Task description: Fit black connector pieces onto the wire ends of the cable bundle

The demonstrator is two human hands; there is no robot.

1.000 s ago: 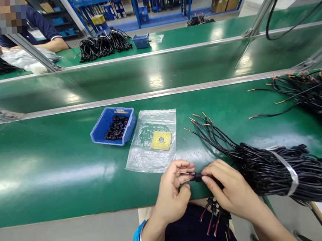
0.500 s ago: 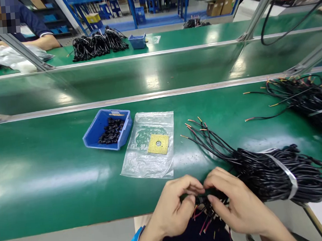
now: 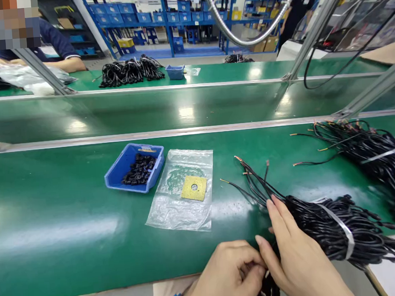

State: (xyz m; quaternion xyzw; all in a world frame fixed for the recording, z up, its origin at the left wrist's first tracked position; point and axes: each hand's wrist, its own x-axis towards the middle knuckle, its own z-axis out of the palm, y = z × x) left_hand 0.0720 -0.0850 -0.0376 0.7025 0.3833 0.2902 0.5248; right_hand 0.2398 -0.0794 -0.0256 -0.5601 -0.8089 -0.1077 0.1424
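My left hand (image 3: pixel 236 270) is closed, its thumb and fingers curled at the bench's front edge; what they pinch is hidden. Close against it, my right hand (image 3: pixel 296 254) has its fingers stretched out, reaching over the loose wire ends of a tied bundle of black cables (image 3: pixel 329 222). Stripped orange and red tips on those wires point to the upper left. More black cables (image 3: pixel 273 290) show below and between the hands, partly covered by them.
Left of centre stands a blue bin (image 3: pixel 113 181) with small black parts. Beside it lies a clear plastic bag (image 3: pixel 175 216) with a yellow square pad (image 3: pixel 187 192) on it. A second cable bundle (image 3: pixel 382 151) is at the right. Across the divider sits a co-worker (image 3: pixel 56 45).
My right hand has shifted up and flattened from a curled grip, its fingers now by the bundle's wires. My left hand has moved slightly right and lower. The camera view has tilted up.
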